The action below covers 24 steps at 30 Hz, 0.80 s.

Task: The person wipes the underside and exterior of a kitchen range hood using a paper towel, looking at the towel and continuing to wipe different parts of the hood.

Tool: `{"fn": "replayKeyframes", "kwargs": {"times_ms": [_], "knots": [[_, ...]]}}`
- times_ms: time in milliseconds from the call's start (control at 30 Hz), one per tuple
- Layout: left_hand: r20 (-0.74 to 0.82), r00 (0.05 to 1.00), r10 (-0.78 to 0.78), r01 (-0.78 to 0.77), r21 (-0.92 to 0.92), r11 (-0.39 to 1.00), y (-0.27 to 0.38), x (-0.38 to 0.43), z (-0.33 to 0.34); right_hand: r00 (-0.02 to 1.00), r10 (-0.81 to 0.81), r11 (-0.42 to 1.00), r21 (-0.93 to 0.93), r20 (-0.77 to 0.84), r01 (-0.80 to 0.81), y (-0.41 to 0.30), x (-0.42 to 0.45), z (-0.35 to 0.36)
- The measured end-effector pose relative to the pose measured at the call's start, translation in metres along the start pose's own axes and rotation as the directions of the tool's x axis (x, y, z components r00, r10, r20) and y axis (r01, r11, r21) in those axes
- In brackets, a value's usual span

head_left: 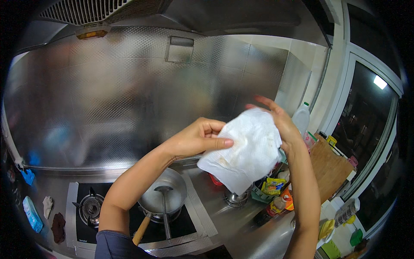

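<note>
A crumpled white paper towel [247, 150] with faint stains hangs above the counter. My left hand [207, 137] pinches its left side, thumb on the front and fingers behind. At the towel's right edge is my right hand [284, 124], partly covered by the sheet, with some fingers stretched out past its top. Whether that hand grips the towel is hidden. Below my left forearm, a pot [173, 181] with a wooden handle [141, 229] sits on the right burner of the gas stove [187, 223]. A metal spatula [165, 207] rests in it, over whitish contents.
A patterned metal backsplash [155, 97] stands behind, under a range hood [226, 16]. On the right are a basket [260, 196] of packets, a dark sauce bottle [270, 208], a wooden cutting board [331, 168] and a white jug [301, 118]. Cloths [58, 228] lie left of the stove.
</note>
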<state>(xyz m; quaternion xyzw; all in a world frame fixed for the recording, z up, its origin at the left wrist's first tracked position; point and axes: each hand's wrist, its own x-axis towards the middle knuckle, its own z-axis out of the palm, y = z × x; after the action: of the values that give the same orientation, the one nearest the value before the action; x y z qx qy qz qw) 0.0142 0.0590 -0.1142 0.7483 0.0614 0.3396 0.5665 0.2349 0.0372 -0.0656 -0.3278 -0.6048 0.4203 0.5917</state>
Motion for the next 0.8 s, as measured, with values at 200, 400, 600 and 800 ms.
{"fn": "replayKeyframes", "kwargs": {"times_ms": [200, 400, 600, 800], "knots": [[-0.182, 0.981, 0.068, -0.025, 0.233, 0.972, -0.002, -0.005, -0.016, 0.854, -0.519, 0.723, -0.511, 0.044, 0.466, 0.0, -0.031, 0.022], [-0.322, 0.903, 0.283, -0.023, 0.623, 0.782, 0.024, -0.009, -0.002, 0.968, -0.165, 0.84, -0.488, 0.187, 0.237, 0.021, -0.035, 0.035], [-0.289, 0.941, 0.177, -0.142, 0.139, 0.98, 0.004, -0.009, -0.014, 0.984, -0.015, 0.959, -0.277, 0.177, 0.065, 0.014, -0.031, 0.03], [-0.753, 0.595, 0.281, -0.439, -0.011, 0.899, 0.009, 0.032, -0.02, 0.949, -0.301, 0.908, -0.332, -0.092, 0.256, 0.004, -0.043, 0.02]]}}
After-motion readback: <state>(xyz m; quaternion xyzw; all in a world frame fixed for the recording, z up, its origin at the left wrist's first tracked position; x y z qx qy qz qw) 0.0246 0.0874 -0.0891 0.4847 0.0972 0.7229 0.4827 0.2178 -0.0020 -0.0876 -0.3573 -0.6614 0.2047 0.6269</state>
